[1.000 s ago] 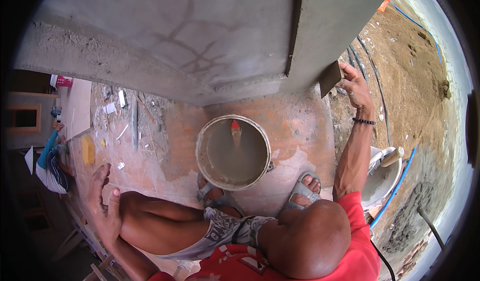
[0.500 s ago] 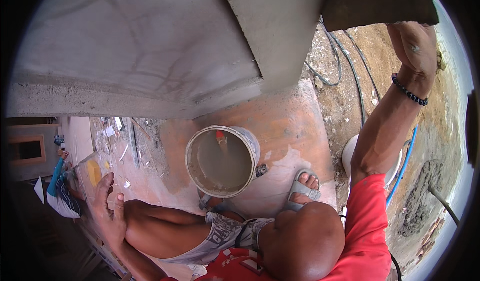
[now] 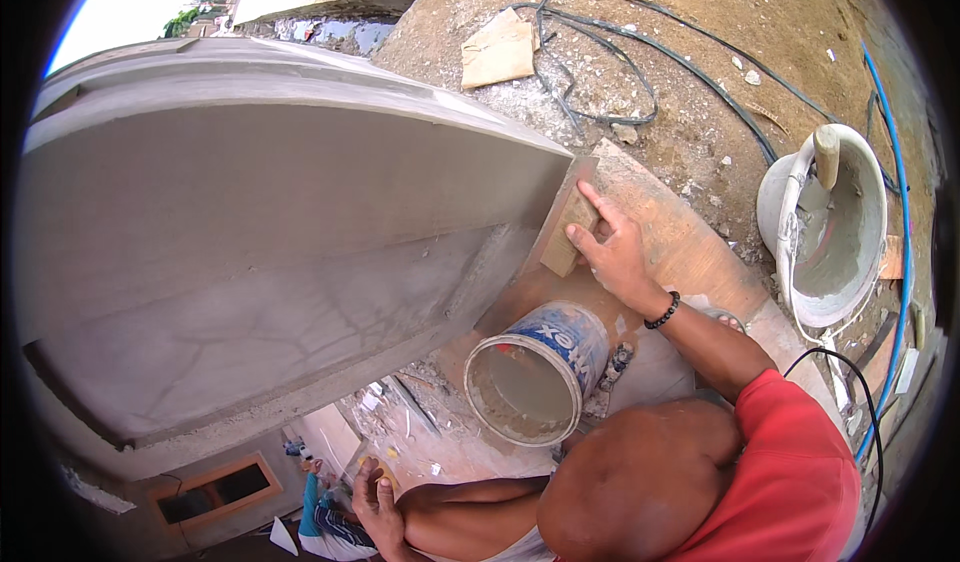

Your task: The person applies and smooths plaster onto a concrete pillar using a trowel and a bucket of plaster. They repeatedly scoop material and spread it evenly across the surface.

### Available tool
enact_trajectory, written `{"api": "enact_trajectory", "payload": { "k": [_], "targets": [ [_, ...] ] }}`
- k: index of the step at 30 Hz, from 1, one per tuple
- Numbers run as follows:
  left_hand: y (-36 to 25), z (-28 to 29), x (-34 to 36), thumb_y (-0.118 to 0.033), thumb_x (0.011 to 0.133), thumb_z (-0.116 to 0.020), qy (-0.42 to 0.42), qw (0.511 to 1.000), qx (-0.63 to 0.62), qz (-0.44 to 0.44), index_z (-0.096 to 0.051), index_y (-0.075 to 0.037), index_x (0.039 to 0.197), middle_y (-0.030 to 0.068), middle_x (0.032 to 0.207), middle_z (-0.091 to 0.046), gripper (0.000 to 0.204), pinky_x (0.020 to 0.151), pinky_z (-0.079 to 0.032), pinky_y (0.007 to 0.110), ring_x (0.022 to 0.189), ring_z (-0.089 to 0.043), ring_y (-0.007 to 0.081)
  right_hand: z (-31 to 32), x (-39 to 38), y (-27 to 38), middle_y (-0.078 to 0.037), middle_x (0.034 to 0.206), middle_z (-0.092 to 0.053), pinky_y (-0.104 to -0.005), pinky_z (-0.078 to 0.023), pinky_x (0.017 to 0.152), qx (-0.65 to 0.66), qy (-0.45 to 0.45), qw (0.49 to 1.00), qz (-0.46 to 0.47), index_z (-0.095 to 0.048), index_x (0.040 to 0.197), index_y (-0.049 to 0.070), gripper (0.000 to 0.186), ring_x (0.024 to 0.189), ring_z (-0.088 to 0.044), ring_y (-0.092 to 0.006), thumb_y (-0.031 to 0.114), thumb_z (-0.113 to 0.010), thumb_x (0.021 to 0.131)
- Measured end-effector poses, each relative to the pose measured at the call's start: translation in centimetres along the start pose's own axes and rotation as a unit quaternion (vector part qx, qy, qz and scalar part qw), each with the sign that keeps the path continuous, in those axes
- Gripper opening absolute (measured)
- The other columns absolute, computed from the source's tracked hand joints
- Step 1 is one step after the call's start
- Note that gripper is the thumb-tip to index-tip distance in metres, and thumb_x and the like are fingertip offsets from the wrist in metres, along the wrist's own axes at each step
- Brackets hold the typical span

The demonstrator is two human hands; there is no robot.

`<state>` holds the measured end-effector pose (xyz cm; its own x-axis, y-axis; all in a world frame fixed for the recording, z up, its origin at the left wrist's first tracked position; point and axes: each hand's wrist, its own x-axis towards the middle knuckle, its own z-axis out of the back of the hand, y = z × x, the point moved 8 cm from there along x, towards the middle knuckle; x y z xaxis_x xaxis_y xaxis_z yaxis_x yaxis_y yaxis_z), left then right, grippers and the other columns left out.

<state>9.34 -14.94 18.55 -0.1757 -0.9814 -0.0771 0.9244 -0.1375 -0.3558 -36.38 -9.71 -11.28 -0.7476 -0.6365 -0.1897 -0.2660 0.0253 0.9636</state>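
Observation:
My right hand [image 3: 620, 254] grips a plastering float [image 3: 568, 230] with a thin flat plate and a tan block on its back. Its plate lies along the right-hand end of the grey cement-plastered wall [image 3: 300, 182]. The index finger stretches along the float, with the thumb on the block. Down at the lower edge, my left hand [image 3: 377, 507] holds nothing, its fingers and thumb apart near my bare leg. Below the float stands a round bucket [image 3: 590, 337] of murky grey water, with something small and red inside its rim.
A white pail [image 3: 775, 207] with wet grey mortar and a wooden-handled tool [image 3: 826, 157] stands at right. Black hoses [image 3: 690, 67] and a blue hose [image 3: 905, 232] cross the sandy ground. Another person [image 3: 335, 522] is at lower left. Rubble [image 3: 400, 412] lies beside the bucket.
My view has swung, bringing the mortar pail and wall end into sight. My right hand has come down from the top right with the float, now at the wall's end.

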Motion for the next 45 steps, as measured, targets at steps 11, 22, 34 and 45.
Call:
{"api": "enact_trajectory", "payload": {
  "k": [11,22,34,45],
  "targets": [
    [-0.6,-0.3,1.0,-0.02,0.097,-0.064,-0.008,1.0,-0.017,-0.005,-0.058,0.006,0.129,0.0141,0.116,-0.066,0.041,0.093,-0.05,0.033,0.104,-0.063,0.0216,-7.1,-2.1,3.9,-0.015,0.089,-0.052,-0.0397,-0.048,0.069,-0.077,0.106,0.989,0.066,-0.049,0.144,0.004,0.058,0.071,-0.055,-0.0285,0.015,-0.066,0.09],
    [-1.7,-1.6,2.7,-0.025,0.096,-0.067,0.014,1.0,0.006,0.007,-0.058,0.006,0.128,0.0151,0.118,-0.065,0.045,0.095,-0.05,0.036,0.107,-0.062,0.0232,-6.2,-0.3,7.8,-0.015,0.092,-0.049,-0.0403,-0.049,0.064,-0.038,0.04,0.99,0.131,-0.045,0.147,0.006,0.06,0.069,-0.058,-0.0288,0.014,-0.064,0.091],
    [-2.4,-2.3,3.7,-0.02,0.098,-0.064,0.026,0.997,0.071,-0.006,-0.058,0.007,0.129,0.018,0.117,-0.068,0.042,0.093,-0.051,0.036,0.103,-0.066,0.0246,-5.4,0.5,9.5,-0.012,0.091,-0.049,-0.0399,-0.051,0.061,-0.043,0.036,0.986,0.158,-0.05,0.143,0.007,0.059,0.066,-0.057,-0.0262,0.011,-0.067,0.087],
    [-2.6,-2.2,3.6,-0.024,0.096,-0.065,0.022,0.996,0.08,-0.032,-0.06,0.007,0.127,0.0189,0.116,-0.068,0.044,0.091,-0.052,0.038,0.102,-0.067,0.0268,-5.6,0.8,18.1,-0.013,0.097,-0.049,-0.0369,-0.054,0.062,-0.08,-0.014,0.956,0.282,-0.05,0.143,0.006,0.064,0.072,-0.059,-0.0275,0.01,-0.071,0.082]
  ]
}}
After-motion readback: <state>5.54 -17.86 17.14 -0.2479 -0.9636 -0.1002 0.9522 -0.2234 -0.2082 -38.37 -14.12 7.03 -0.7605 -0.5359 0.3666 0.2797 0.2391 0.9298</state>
